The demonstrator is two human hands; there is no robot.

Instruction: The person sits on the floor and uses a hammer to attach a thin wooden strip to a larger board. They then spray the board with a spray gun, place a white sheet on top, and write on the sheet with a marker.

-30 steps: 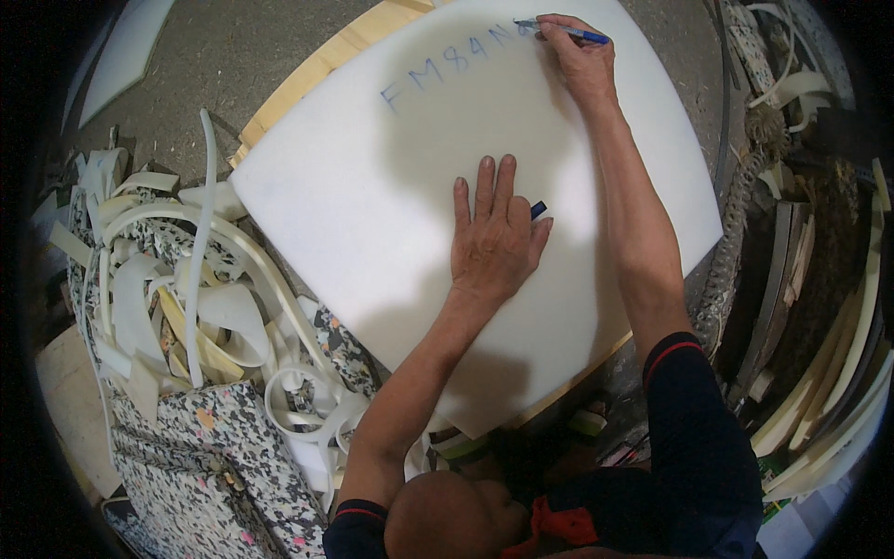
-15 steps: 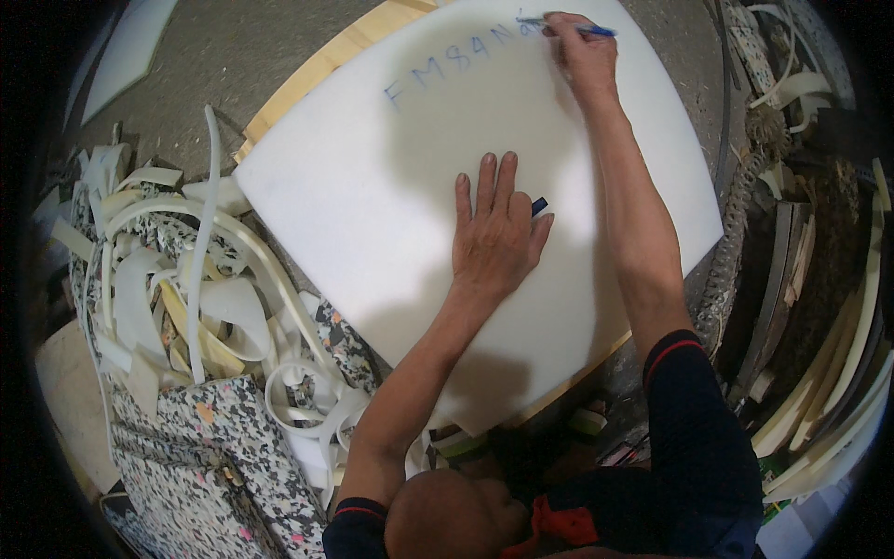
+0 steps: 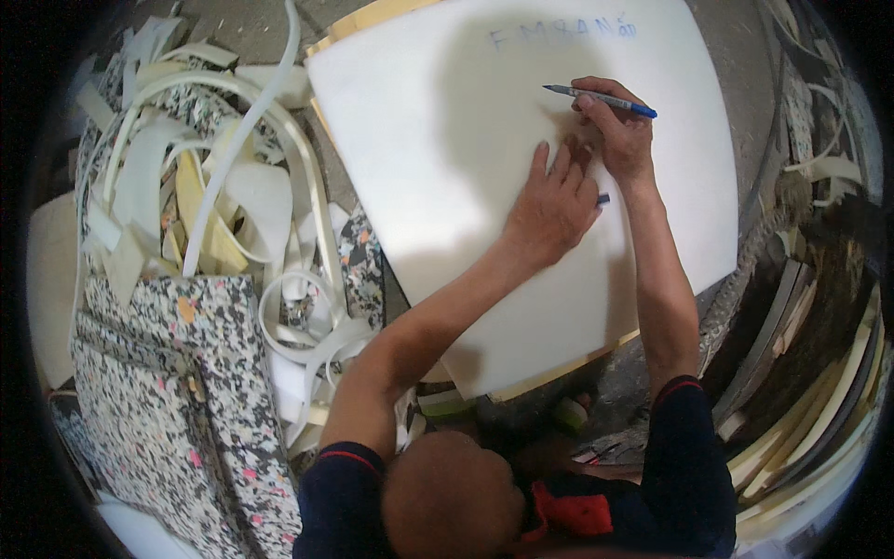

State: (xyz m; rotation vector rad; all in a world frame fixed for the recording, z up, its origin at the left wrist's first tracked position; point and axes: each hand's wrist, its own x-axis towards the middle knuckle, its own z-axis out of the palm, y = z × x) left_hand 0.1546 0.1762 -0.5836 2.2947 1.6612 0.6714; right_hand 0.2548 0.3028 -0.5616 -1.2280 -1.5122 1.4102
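Note:
A thick white sheet, apparently foam [image 3: 400,121], spreads in front of me with a row of blue handwriting [image 3: 563,34] near its far edge. My right hand [image 3: 622,135] grips a blue marker pen [image 3: 610,98] with its uncapped tip pointing left, below the writing. Close beside it, my left hand [image 3: 557,207] rests over the sheet. A dark blue marker cap [image 3: 603,198] pokes out between its thumb and index finger. The left fingertips lie near the right hand in shadow; whether the hands touch, I cannot tell.
Yellowish foam [image 3: 372,17] shows beneath the white sheet. To the left are heaped pale foam offcuts [image 3: 256,210] and speckled foam blocks [image 3: 177,363]. Curved foam strips [image 3: 819,401] lie at the right. Bare concrete floor [image 3: 340,191] runs along the sheet's left side.
The marker has come away from the writing, where another mark now shows, and my right hand has drawn nearer. My left hand has moved closer to it. The whole view has shifted.

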